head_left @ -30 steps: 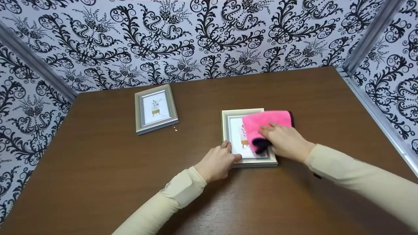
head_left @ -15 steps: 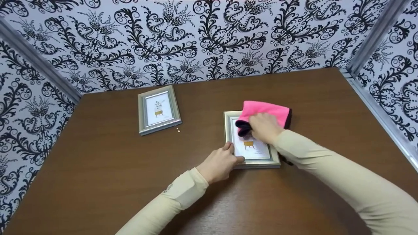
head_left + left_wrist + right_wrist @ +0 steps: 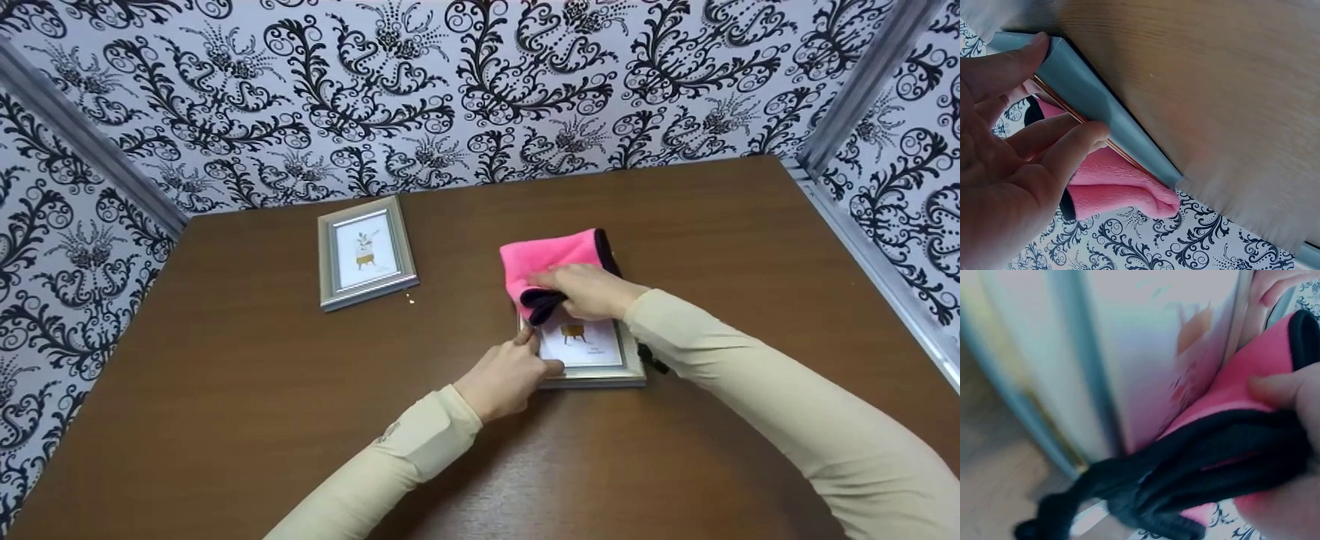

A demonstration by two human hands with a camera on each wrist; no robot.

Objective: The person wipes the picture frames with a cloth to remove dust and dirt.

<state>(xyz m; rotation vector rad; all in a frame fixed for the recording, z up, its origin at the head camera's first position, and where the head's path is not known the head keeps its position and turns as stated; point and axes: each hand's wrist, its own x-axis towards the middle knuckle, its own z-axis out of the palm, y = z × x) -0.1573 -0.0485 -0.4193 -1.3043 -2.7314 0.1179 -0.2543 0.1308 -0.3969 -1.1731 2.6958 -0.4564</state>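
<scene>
A picture frame (image 3: 632,360) with a pale silvery-gold border lies flat on the brown table, its print showing a small orange pot on legs. My left hand (image 3: 504,380) grips its near left corner, thumb at the near edge; the left wrist view has the fingers along the frame's side (image 3: 1129,135). With my right hand (image 3: 589,291) I hold a pink cloth (image 3: 551,251) with black edging over the frame's far part. In the right wrist view, the thumb lies on the folded cloth (image 3: 1233,388). The cloth hides the frame's far left corner.
A second, similar picture frame (image 3: 406,244) lies further left toward the back of the table (image 3: 285,390). Tiny light flecks (image 3: 410,298) lie just in front of it. Patterned walls (image 3: 420,97) stand behind and at both sides.
My right hand has swept the cloth from the frame's right side up and leftward to its far left corner. The left hand keeps its grip, and both frames stay in place.
</scene>
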